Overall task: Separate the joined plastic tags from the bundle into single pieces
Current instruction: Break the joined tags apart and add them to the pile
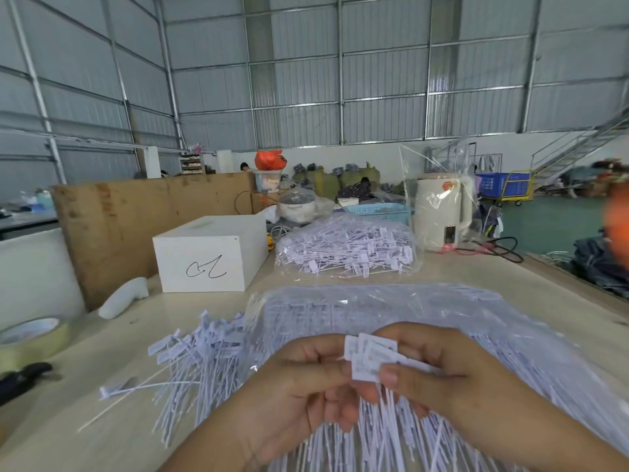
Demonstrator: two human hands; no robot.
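Pinching the light, bendy joined tags [369, 357] by their flat heads, both hands' fingers [388, 374] grip; thin tails would slip

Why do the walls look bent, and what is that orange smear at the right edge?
Head view: the wide-angle lens bows the wall frames. The orange smear is blurred beyond telling. Glare streaks the clear bag, and the tags between both hands' fingers look slightly soft.

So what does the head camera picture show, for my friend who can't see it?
Two hands, left hand and right hand, pinch a bundle of white plastic tags over a table. Loose tags lie left; a white box stands behind.
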